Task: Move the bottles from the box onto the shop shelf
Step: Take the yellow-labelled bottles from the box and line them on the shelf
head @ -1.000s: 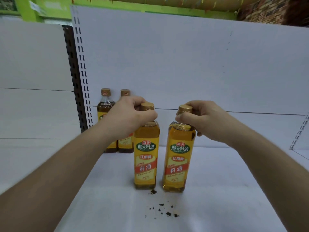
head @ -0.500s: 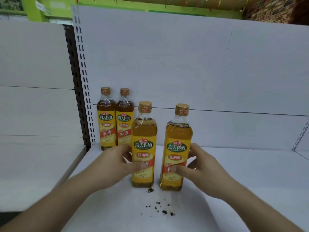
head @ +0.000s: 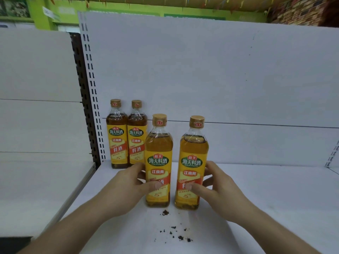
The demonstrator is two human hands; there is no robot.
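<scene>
Shelf [head: 266,198]: four bottles upright.
Left bottle [head: 158,158], right bottle [head: 192,160]: near front, just apart, probably not yet squared.
Back pair [head: 117,138]: rear left, done.
Left hand [head: 126,187], right hand [head: 222,187]: each clasped round same-side bottle.
Box unseen; remainder unknown.

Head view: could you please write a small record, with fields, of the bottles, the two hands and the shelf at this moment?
bottles on shelf: four, all upright, caps on
front left cooking wine bottle: gripped low on its label by the left hand
front right cooking wine bottle: gripped low on its label by the right hand
back left cooking wine bottle and back right cooking wine bottle: side by side near the back panel, untouched
shelf: white
dark crumbs: on the shelf in front of the front pair
box: not in view
</scene>
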